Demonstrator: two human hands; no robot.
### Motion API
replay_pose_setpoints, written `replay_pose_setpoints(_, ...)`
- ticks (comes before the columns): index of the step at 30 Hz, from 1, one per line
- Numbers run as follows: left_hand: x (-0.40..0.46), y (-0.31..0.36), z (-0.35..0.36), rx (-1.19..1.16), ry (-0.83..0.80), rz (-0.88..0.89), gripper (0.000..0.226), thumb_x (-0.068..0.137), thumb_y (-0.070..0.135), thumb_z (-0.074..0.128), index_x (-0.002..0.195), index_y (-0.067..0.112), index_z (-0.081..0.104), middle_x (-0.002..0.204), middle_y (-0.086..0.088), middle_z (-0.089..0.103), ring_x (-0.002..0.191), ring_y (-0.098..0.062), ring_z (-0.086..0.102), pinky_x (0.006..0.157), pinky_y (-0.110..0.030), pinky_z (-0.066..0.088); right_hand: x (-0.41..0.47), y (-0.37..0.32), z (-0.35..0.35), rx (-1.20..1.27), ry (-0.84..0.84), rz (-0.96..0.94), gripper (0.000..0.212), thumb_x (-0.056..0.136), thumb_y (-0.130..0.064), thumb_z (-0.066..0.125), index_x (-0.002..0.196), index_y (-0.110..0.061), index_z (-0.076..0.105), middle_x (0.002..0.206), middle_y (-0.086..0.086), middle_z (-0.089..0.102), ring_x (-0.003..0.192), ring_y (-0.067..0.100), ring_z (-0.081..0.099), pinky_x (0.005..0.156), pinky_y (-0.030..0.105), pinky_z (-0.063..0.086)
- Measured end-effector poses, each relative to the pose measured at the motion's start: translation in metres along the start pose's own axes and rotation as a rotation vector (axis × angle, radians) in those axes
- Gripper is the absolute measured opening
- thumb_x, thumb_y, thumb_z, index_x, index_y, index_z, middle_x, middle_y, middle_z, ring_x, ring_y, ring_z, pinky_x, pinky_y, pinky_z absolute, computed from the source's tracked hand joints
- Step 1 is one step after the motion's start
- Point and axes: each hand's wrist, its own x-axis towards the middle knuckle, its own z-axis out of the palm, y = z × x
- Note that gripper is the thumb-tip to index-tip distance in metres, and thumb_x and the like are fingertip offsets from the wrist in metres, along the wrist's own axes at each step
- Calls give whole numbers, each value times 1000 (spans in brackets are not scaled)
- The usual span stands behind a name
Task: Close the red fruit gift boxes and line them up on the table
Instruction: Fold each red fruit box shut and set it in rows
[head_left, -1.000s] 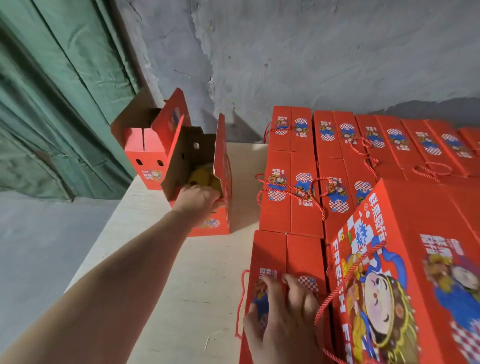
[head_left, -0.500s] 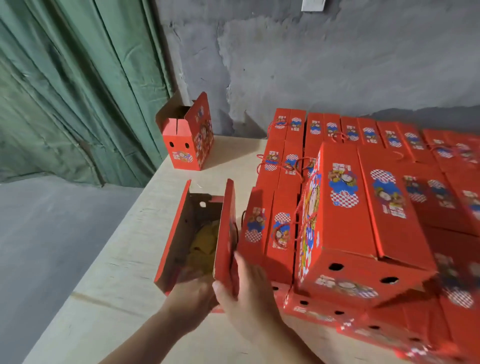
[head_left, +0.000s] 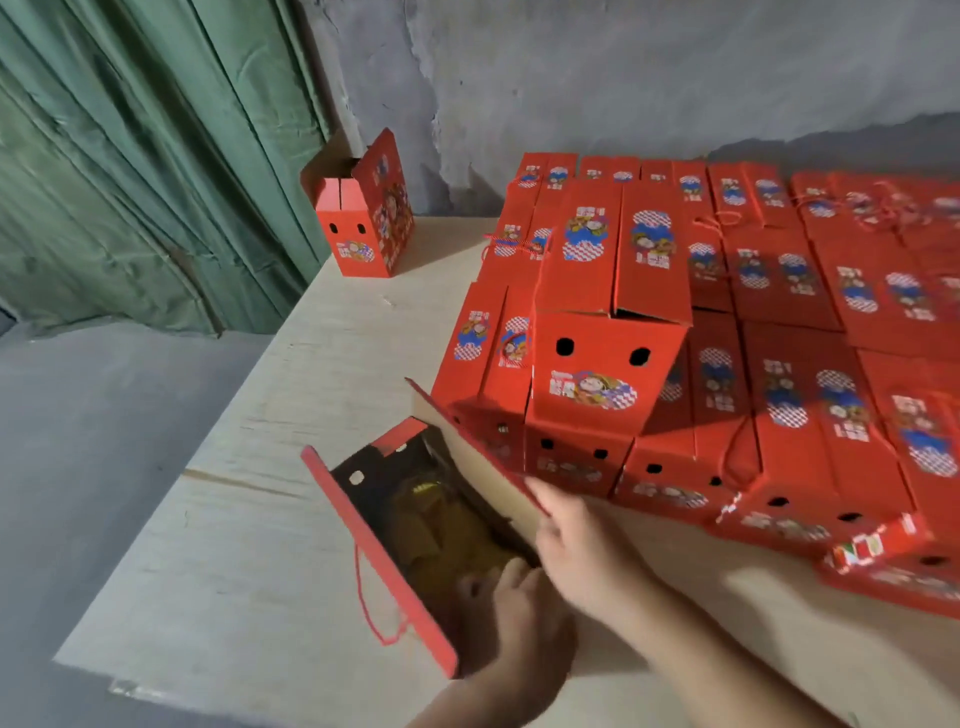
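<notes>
Open box (head_left: 436, 525) sits near the front edge of the table (head_left: 249, 519), about 7 o'clock from the block of closed boxes (head_left: 753, 332), lying back with its mouth up toward the camera. Both long flaps stand open: left flap (head_left: 374, 556) with a red cord handle (head_left: 371, 613) hanging off it, right flap (head_left: 467, 447) tilted toward the closed rows. Yellowish fruit inside, dim, hard to make out.

Handling guess: thin printed cardboard, stiff enough along the folds but easy to crease; loaded with fruit, so probably bottom-heavy. Best held at flap edges for closing and under the base or by both sides for moving, not by the cord alone.

Left hand (head_left: 514, 623) is at the near end of the box, fingers curled over the rim into the opening. Right hand (head_left: 582, 551) pinches the near edge of the right flap, thumb on the inner face.

One closed box (head_left: 602, 332) sits on top of the rows at 1 o'clock. A second open box (head_left: 363, 218) stands at 11 o'clock by the green curtain (head_left: 130, 156).

Versus half a second ago: box is closer to the front edge and turned, right flap swung wider; both hands have kept their places on it. The far open box hasn't moved.
</notes>
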Motion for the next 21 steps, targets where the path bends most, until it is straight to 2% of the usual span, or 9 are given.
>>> replay_pose_setpoints(3, -38, 82, 32, 136, -190, 42, 97, 67, 66, 45, 155, 29, 25, 134, -5, 36, 126, -32, 30, 106, -49, 27, -10, 38, -49, 40, -36, 1, 54, 100, -7, 46, 145, -36, 56, 141, -17, 58, 123, 2, 56, 99, 7, 38)
replay_pose_setpoints(6, -70, 161, 49, -59, -539, 69, 106, 85, 55, 57, 160, 32, -13, 167, -6, -13, 153, -35, -14, 123, -53, 4, -13, 73, -92, 47, -177, 54, 54, 101, -2, 48, 136, -40, 63, 133, -18, 63, 123, 8, 60, 95, 9, 40)
replay_pose_setpoints(8, -79, 194, 40, -111, -642, 203, 86, 95, 36, 62, 162, 27, 8, 168, -5, 12, 155, -30, 8, 124, -48, 16, -15, 88, -117, 4, -256, 70, 55, 103, -6, 50, 129, -53, 63, 135, -20, 62, 125, 14, 60, 106, 25, 43)
replay_pose_setpoints(10, -89, 203, 19, -335, -658, 434, 46, 98, 22, 56, 144, 25, 48, 141, 1, 54, 134, -17, 48, 114, -36, 38, -18, 98, -138, -15, -303, 87, 60, 104, -10, 52, 119, -67, 59, 135, -21, 61, 126, 9, 56, 109, 30, 40)
replay_pose_setpoints(12, -87, 188, -20, -630, -535, 548, 29, 101, 17, 54, 126, 28, 64, 123, 9, 70, 118, -12, 64, 105, -31, 50, -21, 107, -147, -9, -297, 64, 63, 103, -6, 52, 117, -68, 59, 135, -20, 61, 130, 7, 53, 114, 30, 36)
replay_pose_setpoints(14, -73, 149, -61, -741, -191, 578, 21, 105, 23, 56, 121, 25, 69, 118, 5, 74, 110, -15, 69, 96, -28, 53, -23, 115, -141, 20, -254, 19, 57, 102, -1, 51, 127, -52, 60, 138, -13, 60, 133, 9, 51, 120, 31, 30)
replay_pose_setpoints(17, -39, 61, -106, -849, 373, 349, 21, 99, 21, 54, 106, 27, 74, 104, 4, 74, 96, -14, 66, 90, -38, 45, -48, 119, -113, -38, 254, -107, 47, 95, -5, 65, 138, -23, 61, 131, -5, 40, 127, 15, 43, 112, 16, 25)
replay_pose_setpoints(19, -18, 14, -110, -830, 390, 117, 28, 93, 38, 47, 104, 37, 74, 112, 7, 73, 104, -19, 63, 94, -45, 42, -80, 120, -91, -35, 682, -119, 33, 90, -14, 72, 121, -13, 63, 116, 0, 43, 108, 18, 46, 98, 26, 39)
replay_pose_setpoints(21, -9, -14, -97, -679, 177, 107, 51, 93, 64, 36, 116, 38, 73, 129, 9, 69, 125, -19, 58, 108, -49, 39, -109, 117, -71, 153, 709, -93, 15, 92, -31, 63, 105, -23, 61, 98, -3, 56, 91, 17, 55, 80, 28, 44)
